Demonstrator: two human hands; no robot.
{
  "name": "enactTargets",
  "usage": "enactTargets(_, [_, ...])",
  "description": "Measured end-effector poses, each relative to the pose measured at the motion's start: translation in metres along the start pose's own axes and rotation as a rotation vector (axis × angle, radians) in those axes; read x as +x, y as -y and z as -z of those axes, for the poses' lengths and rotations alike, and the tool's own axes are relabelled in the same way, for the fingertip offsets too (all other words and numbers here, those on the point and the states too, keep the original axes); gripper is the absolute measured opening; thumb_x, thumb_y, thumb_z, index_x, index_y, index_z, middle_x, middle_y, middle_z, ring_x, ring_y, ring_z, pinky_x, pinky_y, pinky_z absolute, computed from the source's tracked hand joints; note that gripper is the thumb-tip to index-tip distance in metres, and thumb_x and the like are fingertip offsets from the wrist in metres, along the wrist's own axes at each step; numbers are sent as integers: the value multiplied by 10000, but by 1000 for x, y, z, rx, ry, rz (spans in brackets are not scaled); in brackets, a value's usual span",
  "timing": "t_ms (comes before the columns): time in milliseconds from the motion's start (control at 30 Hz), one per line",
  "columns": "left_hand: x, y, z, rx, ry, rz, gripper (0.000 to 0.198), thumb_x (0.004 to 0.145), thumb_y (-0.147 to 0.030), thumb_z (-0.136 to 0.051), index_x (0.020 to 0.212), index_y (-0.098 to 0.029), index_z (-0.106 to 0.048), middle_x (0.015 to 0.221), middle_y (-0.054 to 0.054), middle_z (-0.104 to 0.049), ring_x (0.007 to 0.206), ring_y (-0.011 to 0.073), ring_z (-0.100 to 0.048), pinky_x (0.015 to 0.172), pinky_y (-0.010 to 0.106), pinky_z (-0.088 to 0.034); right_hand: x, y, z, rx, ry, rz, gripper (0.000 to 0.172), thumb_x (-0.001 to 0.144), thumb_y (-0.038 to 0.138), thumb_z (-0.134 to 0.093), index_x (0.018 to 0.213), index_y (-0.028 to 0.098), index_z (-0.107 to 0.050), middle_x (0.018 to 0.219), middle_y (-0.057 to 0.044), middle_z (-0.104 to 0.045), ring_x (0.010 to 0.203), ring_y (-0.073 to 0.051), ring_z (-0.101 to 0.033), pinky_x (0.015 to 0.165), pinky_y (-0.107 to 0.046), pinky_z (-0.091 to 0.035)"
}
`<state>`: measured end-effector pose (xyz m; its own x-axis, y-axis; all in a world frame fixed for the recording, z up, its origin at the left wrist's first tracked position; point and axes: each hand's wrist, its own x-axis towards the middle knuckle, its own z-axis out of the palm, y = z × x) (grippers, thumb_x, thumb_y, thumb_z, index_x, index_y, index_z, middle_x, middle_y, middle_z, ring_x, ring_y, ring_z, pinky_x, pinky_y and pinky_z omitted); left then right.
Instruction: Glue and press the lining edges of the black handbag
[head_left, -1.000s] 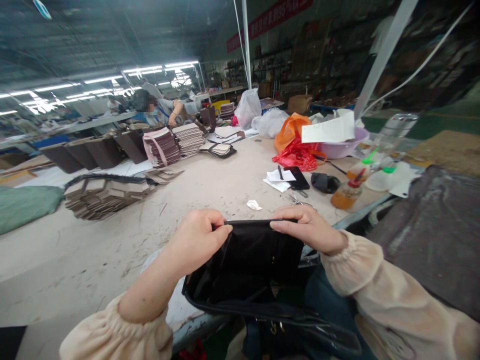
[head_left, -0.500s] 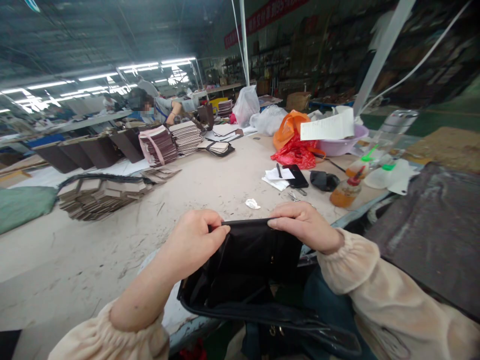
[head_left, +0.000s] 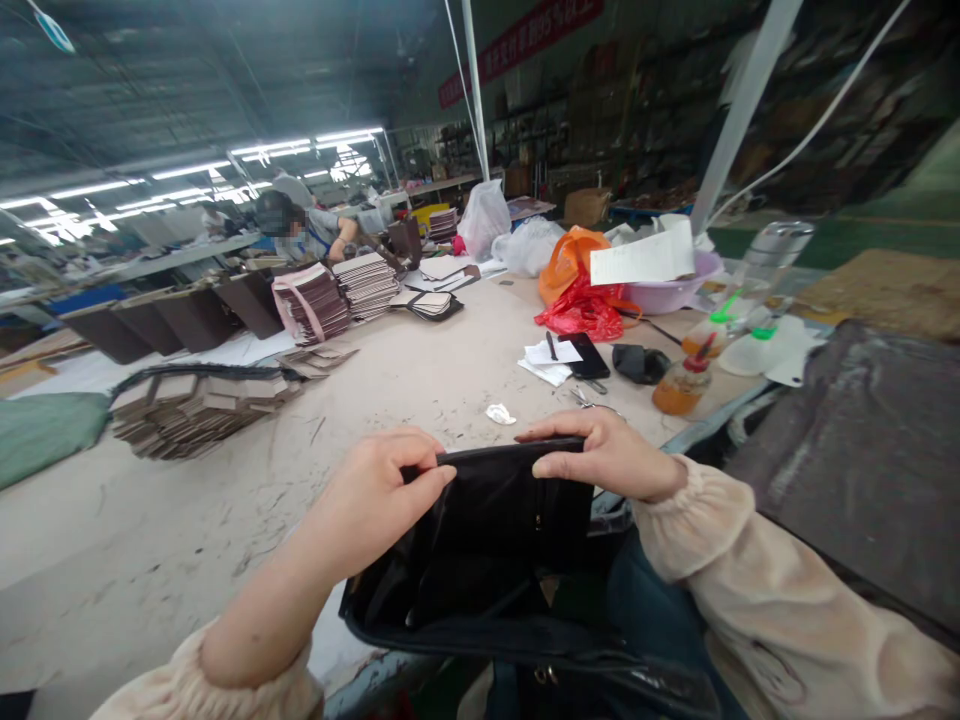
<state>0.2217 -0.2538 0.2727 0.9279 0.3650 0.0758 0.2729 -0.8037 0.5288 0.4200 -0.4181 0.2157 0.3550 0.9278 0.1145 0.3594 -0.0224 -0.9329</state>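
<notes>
Here, left hand (head_left: pixel 379 495), right hand (head_left: pixel 611 458) pinching bag rim (head_left: pixel 486 456), tabletop (head_left: pixel 420 378) beyond

At the upper centre of the frame, a red banner (head_left: pixel 525 45) carries pale Chinese characters; "95%以上" can be read near its right end, the rest too blurred to be certain. Marks on the white paper sheet (head_left: pixel 641 264), right of centre, are too faint to read.

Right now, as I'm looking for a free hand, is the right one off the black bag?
No, the right hand grips the black bag by its upper edge, with the thumb on the near side.
</notes>
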Motion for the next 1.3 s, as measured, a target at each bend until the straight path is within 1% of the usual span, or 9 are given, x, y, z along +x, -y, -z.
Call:
enactTargets(133, [-4, 1, 2, 104, -63, -159, 276, 828, -253, -530, 567, -170, -560, 1088, 52, -594, 994, 173, -559, 870, 299, -428, 4, 0, -4, -74, -97, 36, 255, 722, 356, -721, 929, 208, -738, 917, -17, -742, 876, -191, -670, 827, -288, -506])
enactTargets(267, [-6, -5, 4, 333, -91, -152, 232, 821, -230, -517, 600, -171, -556, 954, 66, -576, 896, 187, -544, 796, 341, -445, 5, -2, -7, -73, -115, 72, 216, 749, 349, -693, 897, 197, -733, 886, -19, -737, 853, -187, -664, 793, -284, -503])
enactTargets(367, [-6, -16, 6, 458, -74, -127, 130, 821, -244, -527, 728, -179, -588, 910, 64, -575, 842, 200, -535, 773, 379, -450, 5, -6, -7, -56, -160, 39, 200, 747, 348, -689, 868, 192, -726, 859, -14, -732, 822, -181, -662, 763, -279, -501])
enactTargets(500, [2, -34, 5, 472, -96, -189, 96, 827, -250, -550, 849, -196, -626, 931, 58, -592, 855, 203, -549, 782, 378, -456, 8, -9, -7, -7, -167, -11, 218, 735, 361, -689, 866, 187, -716, 818, -6, -721, 777, -170, -654, 706, -268, -505])
enactTargets(633, [25, -43, -5, 449, -47, -196, 100, 826, -251, -578, 868, -200, -654, 903, 39, -620, 813, 181, -582, 747, 338, -467, 11, -12, -6, 23, -124, 0, 225, 739, 349, -688, 888, 182, -713, 847, -8, -721, 787, -166, -650, 697, -261, -508])
enactTargets(800, [42, -38, -19, 556, 11, -285, 189, 874, -209, -503, 934, -214, -682, 907, 35, -650, 817, 182, -613, 738, 325, -479, 11, -16, -6, 13, -149, 57, 241, 727, 333, -710, 922, 191, -719, 910, -15, -730, 882, -187, -656, 799, -295, -506])
enactTargets(1033, [34, -32, -22, 651, -71, -436, 226, 865, -123, -487, 960, -201, -677, 959, 31, -676, 804, 159, -628, 734, 294, -495, 7, -17, -11, -46, -271, 111, 283, 716, 308, -732, 976, 196, -711, 939, -29, -728, 884, -187, -659, 833, -301, -501])
enactTargets(1200, [32, -29, -21, 599, -45, -443, 227, 882, -125, -464, 955, -201, -665, 983, 30, -669, 816, 143, -628, 777, 282, -514, 1, -20, -10, -121, -280, 266, 356, 726, 305, -732, 1060, 195, -685, 951, -42, -717, 864, -176, -653, 822, -287, -501])
enactTargets(1300, [32, -26, -21, 560, -75, -455, 227, 888, -132, -459, 948, -198, -668, 1013, 35, -669, 822, 134, -633, 782, 267, -523, -2, -21, -8, -100, -284, 296, 291, 767, 287, -686, 1044, 199, -683, 991, -48, -719, 906, -183, -654, 848, -296, -494])
